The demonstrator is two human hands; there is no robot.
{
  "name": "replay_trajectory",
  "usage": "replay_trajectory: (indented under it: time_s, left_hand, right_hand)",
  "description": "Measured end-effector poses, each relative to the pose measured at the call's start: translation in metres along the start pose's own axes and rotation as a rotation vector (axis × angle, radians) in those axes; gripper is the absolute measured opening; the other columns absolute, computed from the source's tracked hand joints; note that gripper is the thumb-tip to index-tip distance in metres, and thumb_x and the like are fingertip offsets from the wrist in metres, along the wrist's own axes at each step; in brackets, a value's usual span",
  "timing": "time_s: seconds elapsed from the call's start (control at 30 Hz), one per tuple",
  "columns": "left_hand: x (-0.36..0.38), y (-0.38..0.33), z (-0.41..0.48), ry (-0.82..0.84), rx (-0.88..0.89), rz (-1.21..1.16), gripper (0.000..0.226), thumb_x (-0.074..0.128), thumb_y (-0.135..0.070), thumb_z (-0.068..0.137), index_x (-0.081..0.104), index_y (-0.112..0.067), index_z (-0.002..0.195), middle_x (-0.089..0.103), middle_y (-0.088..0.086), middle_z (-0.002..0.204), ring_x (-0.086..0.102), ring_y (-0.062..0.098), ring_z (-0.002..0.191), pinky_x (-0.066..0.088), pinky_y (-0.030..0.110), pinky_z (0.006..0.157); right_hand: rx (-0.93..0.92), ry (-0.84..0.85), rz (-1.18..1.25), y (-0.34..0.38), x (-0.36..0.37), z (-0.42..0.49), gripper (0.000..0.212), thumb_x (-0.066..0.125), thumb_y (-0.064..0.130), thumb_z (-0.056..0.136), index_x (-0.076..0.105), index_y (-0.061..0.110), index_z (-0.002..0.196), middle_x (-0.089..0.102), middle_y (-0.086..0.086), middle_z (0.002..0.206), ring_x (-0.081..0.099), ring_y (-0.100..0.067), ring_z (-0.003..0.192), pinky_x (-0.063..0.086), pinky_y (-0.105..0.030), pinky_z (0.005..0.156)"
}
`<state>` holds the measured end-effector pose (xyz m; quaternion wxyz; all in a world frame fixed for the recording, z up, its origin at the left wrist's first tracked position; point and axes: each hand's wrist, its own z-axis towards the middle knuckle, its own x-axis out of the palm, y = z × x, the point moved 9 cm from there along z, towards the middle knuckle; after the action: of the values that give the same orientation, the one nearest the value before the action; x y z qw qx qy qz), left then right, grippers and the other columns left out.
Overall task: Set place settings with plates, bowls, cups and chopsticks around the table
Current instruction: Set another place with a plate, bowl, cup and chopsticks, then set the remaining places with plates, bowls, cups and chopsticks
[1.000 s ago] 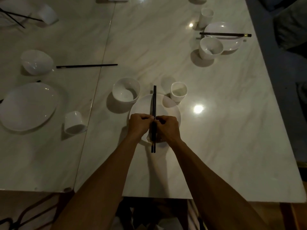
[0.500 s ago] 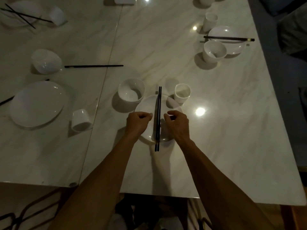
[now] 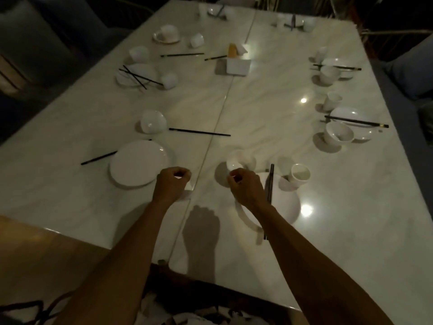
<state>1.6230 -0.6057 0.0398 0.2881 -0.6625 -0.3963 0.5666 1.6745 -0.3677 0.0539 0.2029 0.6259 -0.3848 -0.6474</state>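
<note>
My left hand [image 3: 172,184] is curled over a small white cup [image 3: 189,186] lying on its side beside the table seam; most of the cup is hidden. My right hand [image 3: 246,188] hovers with its fingers closed and nothing in them, just in front of a white bowl [image 3: 241,159]. To its right, a pair of black chopsticks [image 3: 270,181] lies across a white plate [image 3: 287,207], and an upright cup [image 3: 300,176] stands behind the plate. Left of my left hand sits another white plate [image 3: 138,163].
A tipped bowl [image 3: 153,121] and loose chopsticks [image 3: 199,132] lie beyond the left plate, with one stick [image 3: 98,158] at its left. Laid settings [image 3: 351,118] line the right edge. A tissue box [image 3: 237,64] stands mid-table. Scattered dishes [image 3: 138,76] lie far left.
Both hands have let go of the chopsticks on the plate. My left hand moved left onto the tipped cup, and my right hand shifted toward the bowl. My view has lifted.
</note>
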Motion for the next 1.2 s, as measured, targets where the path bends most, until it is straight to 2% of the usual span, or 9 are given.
replay_trajectory:
  time_s: [0.1,0.2,0.4,0.57,0.73,0.87,1.03,1.13,1.2]
  left_hand:
    - [-0.039,0.028,0.011,-0.034,-0.002,-0.003,0.018,0.068,-0.024,0.087,0.074,-0.015,0.101,0.072,0.0,0.1,0.064,0.016,0.091,0.052,0.03,0.084]
    - [-0.069,0.051,0.026,-0.01,0.051,0.052,0.022,0.069,-0.023,0.087,0.073,-0.012,0.105,0.071,0.0,0.1,0.062,0.011,0.084,0.045,0.021,0.078]
    - [-0.117,0.09,0.068,0.137,0.071,0.122,0.029,0.071,-0.025,0.085,0.068,-0.014,0.111,0.067,0.004,0.106,0.062,0.019,0.091,0.046,0.025,0.086]
    - [-0.141,0.117,0.094,0.184,0.094,0.195,0.031,0.073,-0.024,0.083,0.066,-0.013,0.112,0.058,0.006,0.116,0.056,0.014,0.09,0.043,0.024,0.079]
    - [-0.129,0.132,0.114,0.178,0.097,0.251,0.032,0.075,-0.024,0.08,0.066,-0.012,0.109,0.058,0.011,0.121,0.059,0.027,0.109,0.049,0.036,0.095]
    - [-0.1,0.125,0.112,0.253,0.213,0.426,0.046,0.077,-0.033,0.077,0.064,-0.014,0.117,0.058,0.008,0.127,0.055,0.026,0.116,0.045,0.042,0.1]
    - [-0.07,0.143,0.119,0.367,0.27,0.698,0.063,0.067,-0.045,0.084,0.048,-0.021,0.139,0.039,0.007,0.15,0.031,0.025,0.14,0.028,0.045,0.113]
    - [-0.059,0.142,0.124,0.393,0.295,0.771,0.067,0.065,-0.045,0.086,0.041,-0.023,0.144,0.031,0.008,0.154,0.024,0.027,0.143,0.024,0.045,0.114]
    - [-0.052,0.134,0.127,0.386,0.324,0.736,0.064,0.067,-0.044,0.084,0.047,-0.023,0.141,0.033,0.01,0.153,0.026,0.028,0.142,0.025,0.045,0.114]
  right_hand:
    - [-0.029,-0.004,-0.03,0.03,0.036,0.004,0.021,0.064,0.028,0.091,0.071,0.013,0.104,0.073,-0.003,0.095,0.066,-0.013,0.081,0.053,-0.026,0.076]
    - [-0.01,0.038,-0.086,0.057,0.077,0.008,0.022,0.062,0.026,0.092,0.07,0.011,0.105,0.072,-0.004,0.097,0.066,-0.015,0.083,0.055,-0.031,0.078]
    - [0.141,-0.022,-0.115,0.085,0.15,0.0,0.035,0.063,0.031,0.09,0.065,0.012,0.12,0.069,-0.007,0.11,0.065,-0.021,0.098,0.053,-0.033,0.088]
    - [0.263,-0.175,-0.112,0.082,0.175,-0.031,0.066,0.067,0.048,0.085,0.046,0.014,0.137,0.047,-0.012,0.138,0.044,-0.029,0.127,0.046,-0.04,0.099]
    - [0.439,-0.133,-0.108,0.052,0.184,-0.033,0.097,0.081,0.05,0.068,0.032,0.012,0.142,0.039,-0.012,0.141,0.039,-0.032,0.131,0.045,-0.046,0.101]
    - [0.441,-0.109,-0.039,0.043,0.194,-0.014,0.091,0.082,0.055,0.063,0.04,0.015,0.132,0.051,-0.007,0.126,0.053,-0.025,0.114,0.054,-0.043,0.09]
    - [0.445,-0.137,-0.022,0.036,0.185,0.009,0.078,0.086,0.045,0.063,0.045,0.016,0.122,0.055,0.001,0.111,0.059,-0.019,0.101,0.055,-0.034,0.081]
    - [0.395,-0.107,-0.164,0.045,0.175,0.037,0.077,0.082,0.046,0.065,0.043,0.016,0.125,0.054,-0.003,0.116,0.054,-0.023,0.106,0.052,-0.04,0.085]
    - [0.349,-0.047,-0.305,0.057,0.173,0.06,0.072,0.078,0.038,0.071,0.041,0.014,0.128,0.051,-0.01,0.119,0.05,-0.03,0.111,0.049,-0.047,0.088]
